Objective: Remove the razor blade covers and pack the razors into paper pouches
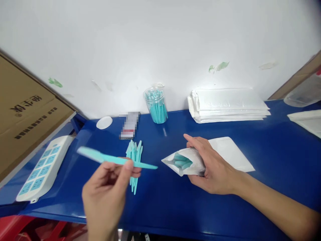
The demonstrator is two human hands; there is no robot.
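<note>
Between the thumb and fingers of my left hand (110,187) is a turquoise eyebrow razor (115,160), its pale, wider end to the left and its thin tip toward the bag. My right hand (213,167) is wrapped round a white padded envelope (173,160), whose mouth gapes to the left. Several turquoise razors (182,161) show inside it. Partly behind my left hand, a loose pile of razors (136,150) lies on the table. A flat white envelope (230,152) lies beyond my right wrist, partly covered by it.
On the blue table (160,207), a clear cup (155,105) of turquoise razors stands by the wall. Stacked white envelopes (225,103) are right of it. A blurred-out packet (129,125), white disc (104,122), power strip (46,167) and cardboard box (30,113) are at left.
</note>
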